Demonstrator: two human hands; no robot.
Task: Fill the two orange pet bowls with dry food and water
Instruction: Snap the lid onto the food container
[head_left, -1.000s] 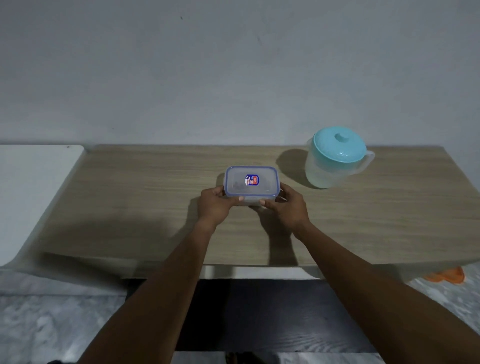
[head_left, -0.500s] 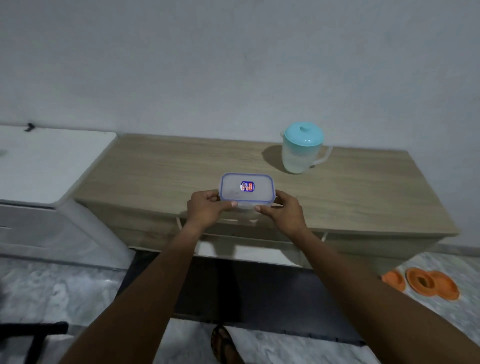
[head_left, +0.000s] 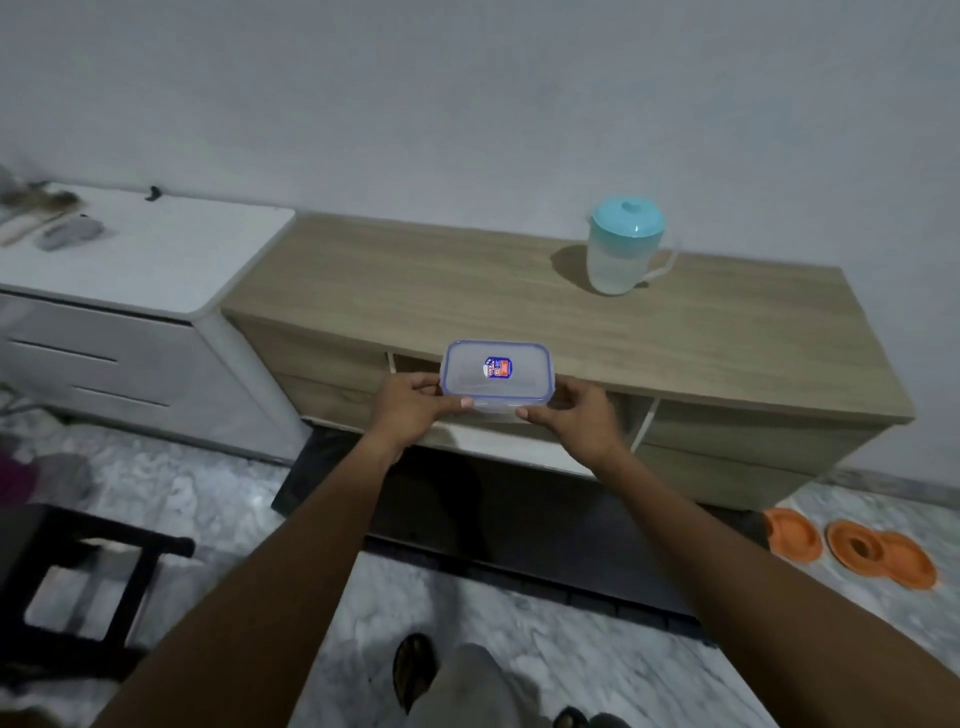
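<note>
I hold a small clear food container (head_left: 496, 376) with a blue-rimmed lid and a sticker, lifted off the wooden cabinet (head_left: 467, 291) and in front of its front edge. My left hand (head_left: 410, 410) grips its left side and my right hand (head_left: 576, 421) grips its right side. A clear water pitcher (head_left: 623, 252) with a turquoise lid stands at the back right of the cabinet top. The orange pet bowls (head_left: 857, 548) lie on the floor at the right, beside the cabinet's end. The container's contents do not show through the lid.
A white drawer unit (head_left: 145, 280) adjoins the cabinet on the left, with small items on top. A dark mat (head_left: 519, 514) lies below the cabinet. A black stool (head_left: 78, 582) stands at the lower left on the marble floor. My feet show at the bottom.
I have stepped back from the cabinet with the container in both hands, lifting it off the top. The view has widened, and the orange bowls on the floor have come into sight.
</note>
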